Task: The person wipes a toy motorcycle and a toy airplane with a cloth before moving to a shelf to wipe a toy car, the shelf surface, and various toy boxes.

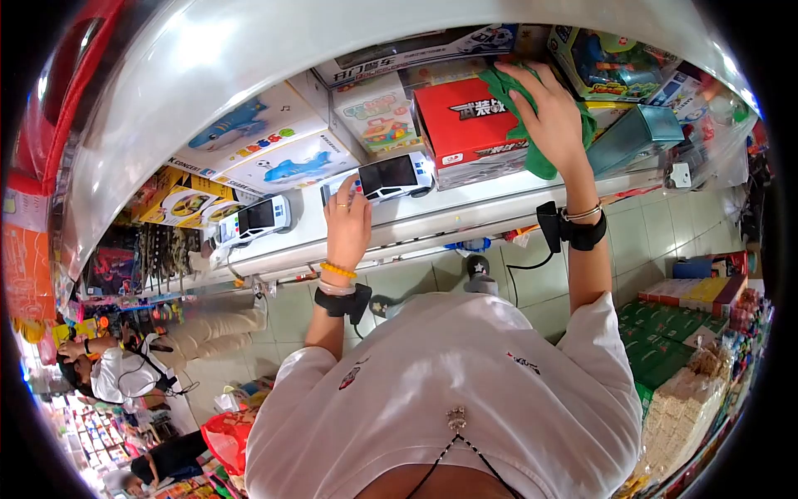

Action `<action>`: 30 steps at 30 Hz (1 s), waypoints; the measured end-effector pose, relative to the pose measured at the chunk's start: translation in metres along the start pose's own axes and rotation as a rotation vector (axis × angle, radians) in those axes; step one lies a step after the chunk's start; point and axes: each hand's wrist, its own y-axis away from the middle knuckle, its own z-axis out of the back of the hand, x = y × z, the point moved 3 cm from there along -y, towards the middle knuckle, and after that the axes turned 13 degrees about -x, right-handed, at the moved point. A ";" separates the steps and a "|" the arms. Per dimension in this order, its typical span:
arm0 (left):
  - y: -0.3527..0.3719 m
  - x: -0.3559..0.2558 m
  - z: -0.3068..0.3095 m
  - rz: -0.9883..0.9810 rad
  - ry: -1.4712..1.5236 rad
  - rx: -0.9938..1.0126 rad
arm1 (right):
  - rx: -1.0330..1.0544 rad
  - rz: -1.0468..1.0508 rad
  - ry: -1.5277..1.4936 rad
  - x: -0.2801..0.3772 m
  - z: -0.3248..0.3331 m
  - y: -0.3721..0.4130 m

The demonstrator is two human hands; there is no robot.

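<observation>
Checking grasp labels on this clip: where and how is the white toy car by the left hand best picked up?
Probably from above, pinching the white toy car across its two long sides at mid-body. It lies lengthwise along the shelf front with its roof free, while the red box stands close behind it. The left hand rests at one end.

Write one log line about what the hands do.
left hand: touching white toy car | right hand: pressing green cloth on red toy box | place: shop shelf
</observation>
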 end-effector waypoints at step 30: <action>0.003 0.000 -0.002 -0.010 -0.021 -0.028 | 0.000 0.032 -0.010 0.000 0.001 0.000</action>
